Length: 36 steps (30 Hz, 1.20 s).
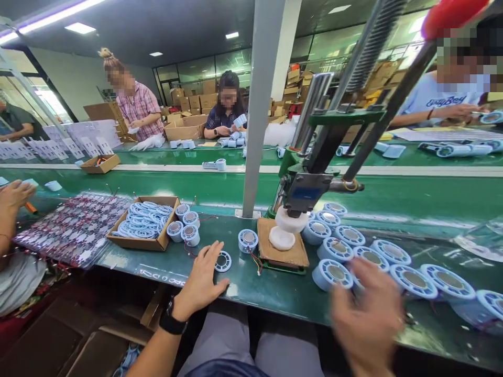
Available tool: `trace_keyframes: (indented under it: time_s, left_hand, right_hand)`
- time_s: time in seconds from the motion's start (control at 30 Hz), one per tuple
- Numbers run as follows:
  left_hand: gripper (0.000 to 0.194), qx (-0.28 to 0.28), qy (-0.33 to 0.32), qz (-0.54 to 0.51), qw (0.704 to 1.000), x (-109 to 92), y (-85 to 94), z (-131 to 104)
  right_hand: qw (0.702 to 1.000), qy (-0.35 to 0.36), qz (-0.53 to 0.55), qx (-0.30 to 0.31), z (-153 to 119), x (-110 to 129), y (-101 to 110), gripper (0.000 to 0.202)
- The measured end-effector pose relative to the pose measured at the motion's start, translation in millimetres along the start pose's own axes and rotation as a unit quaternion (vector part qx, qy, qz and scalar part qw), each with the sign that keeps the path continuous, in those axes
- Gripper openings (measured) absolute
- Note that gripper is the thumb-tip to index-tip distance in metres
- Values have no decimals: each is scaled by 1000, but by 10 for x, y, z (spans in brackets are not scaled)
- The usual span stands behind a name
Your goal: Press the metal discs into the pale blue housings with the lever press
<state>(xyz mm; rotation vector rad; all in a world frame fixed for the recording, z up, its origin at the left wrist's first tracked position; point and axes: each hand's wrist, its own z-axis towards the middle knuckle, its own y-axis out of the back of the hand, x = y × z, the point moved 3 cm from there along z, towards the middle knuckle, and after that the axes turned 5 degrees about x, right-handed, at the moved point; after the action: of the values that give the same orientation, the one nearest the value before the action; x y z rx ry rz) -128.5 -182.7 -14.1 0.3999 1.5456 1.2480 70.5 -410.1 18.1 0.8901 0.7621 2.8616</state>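
My left hand (202, 283), with a dark watch on its wrist, has its fingers spread low over the bench. Just beyond its fingertips lies a light blue slotted ring (222, 253); I cannot tell whether they touch. My right hand (365, 314) is smeared by motion at the near edge of a group of light blue round housings (337, 249) with grey discs on top. Whether it holds one is not clear. Between my hands, a single blue housing (248, 239) with thin wires stands beside a hand press (308, 191), whose white pad hangs above a white cup (282, 239).
A cardboard box (168, 242) of blue rings stands left, beside several housings (190, 233). Circuit boards with red wires (74, 225) cover the bench further left, near a co-worker's hand (15, 195). A grey post (261, 104) rises behind. Several people work across the green conveyor (188, 186).
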Motion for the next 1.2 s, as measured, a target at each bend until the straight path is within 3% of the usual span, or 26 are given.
trace_keyframes:
  time_s: [0.07,0.17,0.27,0.4,0.57,0.7,0.87,1.0,1.13,1.2]
  left_hand:
    - [74,-34,13,7,999,45,-28,7]
    - [53,-70,9,-2,997,96,-59,24]
    - [51,-112,37,-65,991,139,7,0]
    - [63,-143,63,-134,979,39,111,-126]
    - [76,-114,-25,-94,989,-391,28,-196]
    - [71,-92,-53,-49,993,-574,-57,-115]
    - [69,-78,-18,-66,995,-541,-58,-20]
    - [70,-85,-7,-96,992,-519,-115,-23]
    - [61,-82,-1,-141,987,-490,-264,-57]
    - [54,-69,3,-173,983,-469,-298,-36]
  right_hand:
    - [999,31,8,33,132,337,-537,46]
    - [985,19,17,171,357,548,-1253,45]
    - [966,-1,22,258,343,536,-1530,36]
    - [960,25,72,268,-85,539,-1360,40]
    - [961,9,162,223,-474,550,-1163,56]
    - [964,-20,167,204,-505,520,-1206,70]
    - [962,-71,168,203,-491,512,-1225,69]
    - [960,-61,174,208,-480,529,-1225,63]
    - [949,-34,136,282,-432,492,-1162,64]
    - [935,7,86,345,-295,483,-1001,71]
